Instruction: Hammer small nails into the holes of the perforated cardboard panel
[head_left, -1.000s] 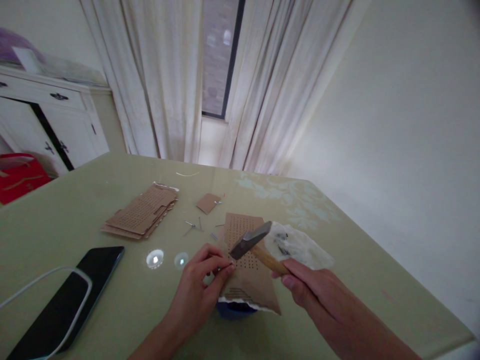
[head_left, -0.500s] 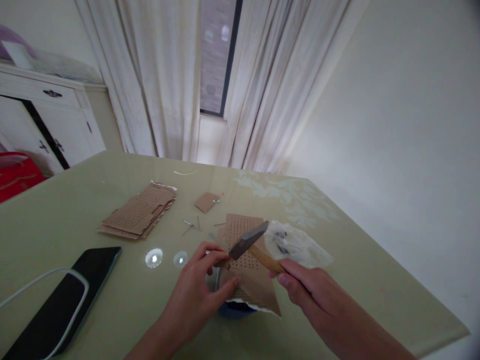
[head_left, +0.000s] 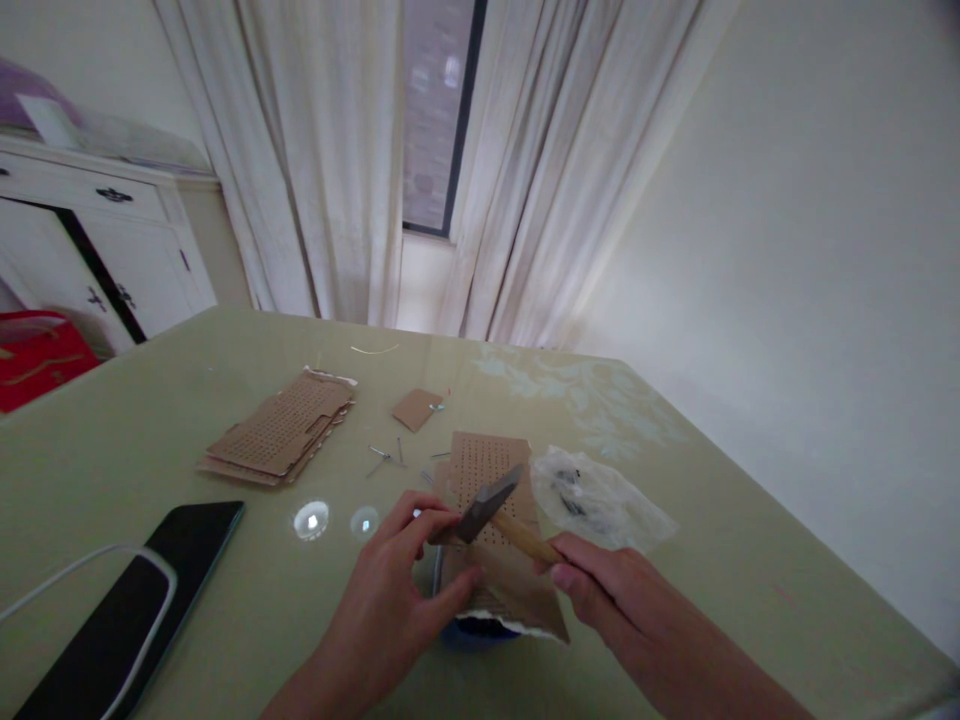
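Head view: right hand (head_left: 611,590) grips the hammer (head_left: 489,504) over the holed cardboard sheet (head_left: 517,580); left hand (head_left: 394,580), thumb and fingers apart, is at the sheet's left edge. Best tap softly, fingers clear.

A head-worn camera looked forward and steeply down from above the near side of the table (head_left: 720,560). The left hand (head_left: 390,590) and right hand (head_left: 615,590) sat close to it, low in view. The table's far edge crossed mid-frame, both far corners showing; curtains (head_left: 330,150) and a window (head_left: 436,120) stood farther off, beyond that edge.
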